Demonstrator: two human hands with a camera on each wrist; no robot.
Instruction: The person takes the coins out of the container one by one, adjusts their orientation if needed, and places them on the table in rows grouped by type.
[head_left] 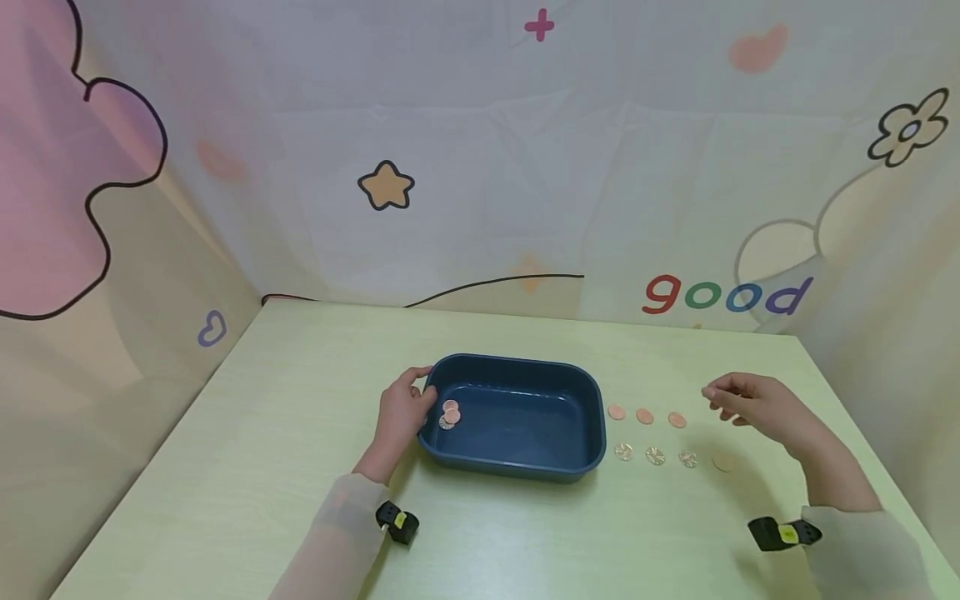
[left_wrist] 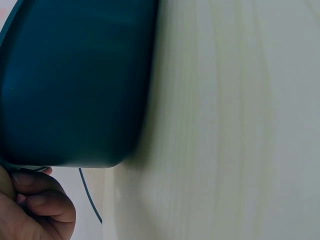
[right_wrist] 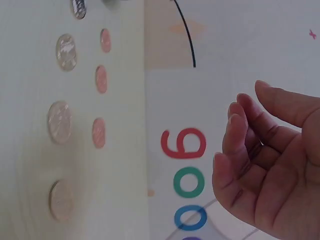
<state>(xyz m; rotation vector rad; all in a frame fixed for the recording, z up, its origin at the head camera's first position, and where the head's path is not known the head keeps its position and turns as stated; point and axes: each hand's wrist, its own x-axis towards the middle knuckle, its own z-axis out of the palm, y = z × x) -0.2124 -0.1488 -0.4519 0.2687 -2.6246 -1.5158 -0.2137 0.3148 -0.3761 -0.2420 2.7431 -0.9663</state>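
A dark blue rectangular tub [head_left: 517, 417] lies on the table, with a few overlapping copper and pale coins [head_left: 451, 414] at its left end inside. My left hand [head_left: 402, 408] grips that end, thumb and fingers at the rim. In the left wrist view the curled fingers [left_wrist: 50, 207] show beside the tub's corner. To the right of the tub, three copper-coloured coins [head_left: 645, 416] form a row. Nearer me runs a row of several pale, shiny coins [head_left: 656, 456]. Above the table, right of the copper row, my right hand [right_wrist: 270, 155] hangs with loosely bent fingers, holding nothing.
The pale wooden table [head_left: 225, 467] ends at a printed cloth backdrop [head_left: 480, 225] behind, with more cloth at both sides. Each wrist carries a small black camera; one is the left wrist camera [head_left: 397, 522].
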